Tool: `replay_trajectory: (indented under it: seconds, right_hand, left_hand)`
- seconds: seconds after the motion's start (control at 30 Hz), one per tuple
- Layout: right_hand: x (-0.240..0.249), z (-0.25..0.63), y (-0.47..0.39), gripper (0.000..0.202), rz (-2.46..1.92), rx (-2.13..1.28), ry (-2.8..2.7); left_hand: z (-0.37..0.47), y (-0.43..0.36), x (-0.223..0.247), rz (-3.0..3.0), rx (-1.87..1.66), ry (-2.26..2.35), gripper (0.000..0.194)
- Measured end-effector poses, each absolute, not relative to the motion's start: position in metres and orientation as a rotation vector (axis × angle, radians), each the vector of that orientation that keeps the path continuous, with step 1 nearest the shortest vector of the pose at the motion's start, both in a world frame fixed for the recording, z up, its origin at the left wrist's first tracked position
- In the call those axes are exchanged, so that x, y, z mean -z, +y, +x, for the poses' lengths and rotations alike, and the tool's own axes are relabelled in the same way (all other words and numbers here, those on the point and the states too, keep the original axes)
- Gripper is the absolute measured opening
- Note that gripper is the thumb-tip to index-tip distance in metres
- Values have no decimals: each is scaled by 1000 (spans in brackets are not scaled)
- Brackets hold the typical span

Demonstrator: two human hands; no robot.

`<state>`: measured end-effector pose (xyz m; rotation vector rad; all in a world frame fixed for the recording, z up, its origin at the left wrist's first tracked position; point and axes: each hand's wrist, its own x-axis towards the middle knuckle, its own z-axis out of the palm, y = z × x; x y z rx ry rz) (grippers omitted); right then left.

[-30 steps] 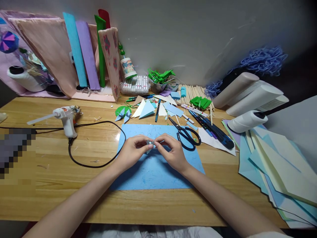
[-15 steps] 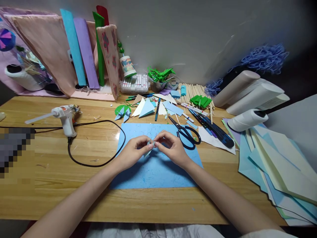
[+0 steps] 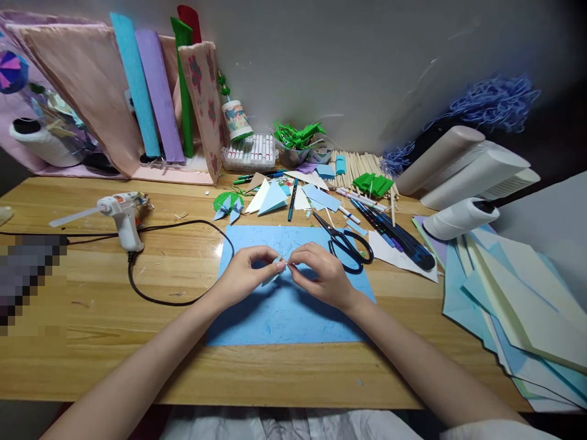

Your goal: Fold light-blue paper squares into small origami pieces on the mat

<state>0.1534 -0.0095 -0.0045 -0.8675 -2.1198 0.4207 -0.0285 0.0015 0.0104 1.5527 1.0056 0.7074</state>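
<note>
Both hands meet above a blue mat (image 3: pixel 284 324) on the wooden table. My left hand (image 3: pixel 247 275) is closed, pinching a small folded piece of light blue paper (image 3: pixel 272 276) between thumb and fingers. Fingertips of my right hand (image 3: pixel 321 276) are pinched together at the paper's right end, and they partly cover it. Black-handled scissors (image 3: pixel 351 247) lie just beyond my right hand, over the mat's far right corner. Behind the mat, folded blue paper pieces (image 3: pixel 229 209) rest by a green round piece (image 3: pixel 224 200).
A white glue gun (image 3: pixel 125 220) stands at the left, its black cord looping toward the mat. Paper scraps (image 3: pixel 275 198), pens and a blue cutter (image 3: pixel 415 252) lie along the back. Stacked paper sheets (image 3: pixel 527 305) and white rolls (image 3: pixel 458 220) fill the right side.
My right hand has shifted slightly to the right, with its fingers flatter over the paper. The paper piece has turned a little in my left fingers. The view has tilted slightly.
</note>
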Motion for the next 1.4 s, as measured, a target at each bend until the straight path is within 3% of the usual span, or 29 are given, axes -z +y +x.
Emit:
replay_trajectory:
  seconds: [0.67, 1.1, 1.4]
  right_hand:
    - [16, 161, -9, 17, -811, -125, -2276]
    - [4, 149, -14, 10, -917, -387, -1959]
    - [2, 143, -15, 7, -1086, -817, -1679]
  left_hand:
    - [-21, -1, 2, 1329, -741, 990, 20]
    - [-21, -4, -1, 1574, -861, 1077, 20]
    - [-22, -7, -12, 1772, -914, 1150, 16]
